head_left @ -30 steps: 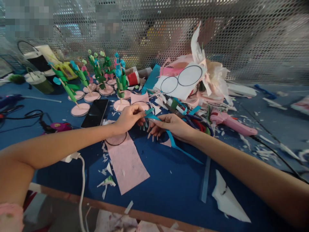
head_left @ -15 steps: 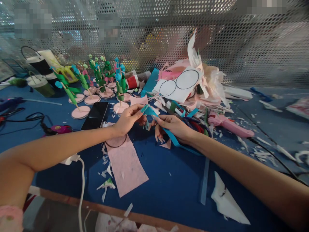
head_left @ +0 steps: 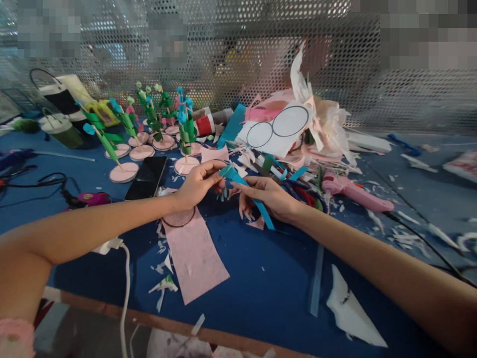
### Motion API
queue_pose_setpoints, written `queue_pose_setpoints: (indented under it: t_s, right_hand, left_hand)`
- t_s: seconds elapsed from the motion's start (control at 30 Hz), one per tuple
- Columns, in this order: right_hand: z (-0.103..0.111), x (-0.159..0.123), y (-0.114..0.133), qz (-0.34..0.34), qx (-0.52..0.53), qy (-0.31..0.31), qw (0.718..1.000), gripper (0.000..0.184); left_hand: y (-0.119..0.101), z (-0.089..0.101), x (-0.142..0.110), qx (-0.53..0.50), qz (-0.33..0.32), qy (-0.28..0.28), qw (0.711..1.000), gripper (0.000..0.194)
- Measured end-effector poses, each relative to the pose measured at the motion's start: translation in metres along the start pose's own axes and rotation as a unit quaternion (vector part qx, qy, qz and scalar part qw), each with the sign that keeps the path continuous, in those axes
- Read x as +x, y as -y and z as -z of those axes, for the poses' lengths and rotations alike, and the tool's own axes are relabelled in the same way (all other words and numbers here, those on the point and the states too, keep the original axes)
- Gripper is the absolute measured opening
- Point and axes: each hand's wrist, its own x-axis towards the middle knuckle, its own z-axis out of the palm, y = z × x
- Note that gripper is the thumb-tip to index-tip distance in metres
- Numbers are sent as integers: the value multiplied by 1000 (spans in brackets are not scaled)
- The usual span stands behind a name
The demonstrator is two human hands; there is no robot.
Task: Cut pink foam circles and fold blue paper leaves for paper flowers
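Observation:
Between my two hands runs a narrow blue strip [head_left: 264, 213], paper or felt, held just above the blue table. My left hand [head_left: 199, 185] pinches its upper end between thumb and fingers. Farther along, my right hand [head_left: 271, 195] grips the strip between thumb and fingers, and the loose end hangs down past the palm. A pink sheet [head_left: 196, 263] with a dark drawn circle lies below my left wrist. Left of that hand, a small flower on a stick [head_left: 185, 129] with green leaves stands on a round pink base [head_left: 187, 166].
More stick flowers stand at the back left near a black phone [head_left: 146, 178]. A pink glue gun [head_left: 356, 194] lies right of my right hand. Behind are scraps and a white sheet with drawn circles [head_left: 276, 129]. A white cable [head_left: 126, 293] crosses the front edge.
The blue strip's loose end, which trailed right under my right forearm, now hangs shorter and straighter beside my right hand. Both hands stay nearly in place.

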Motion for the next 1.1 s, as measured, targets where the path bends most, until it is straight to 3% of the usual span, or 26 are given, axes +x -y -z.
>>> queue_pose_setpoints:
  t_s: [0.17,0.33,0.5,0.9,1.1]
  right_hand:
    - [0,0,0,9,12,-16,1000,45]
    - [1,2,-1,34,-5,-14,999,42]
    - [3,3,-2,37,-7,-4,999,43]
    - [2,3,-5,41,-41,19,998,45]
    - [0,2,-7,36,-88,29,995,45]
  left_hand:
    - [-2,-2,-2,-31,15,22,999,36]
    - [2,0,-1,-132,58,2,990,42]
    - [7,2,2,-160,95,-8,982,35]
    - [7,-2,1,-87,93,44,991,49]
    - [1,-6,-2,5,55,28,998,50]
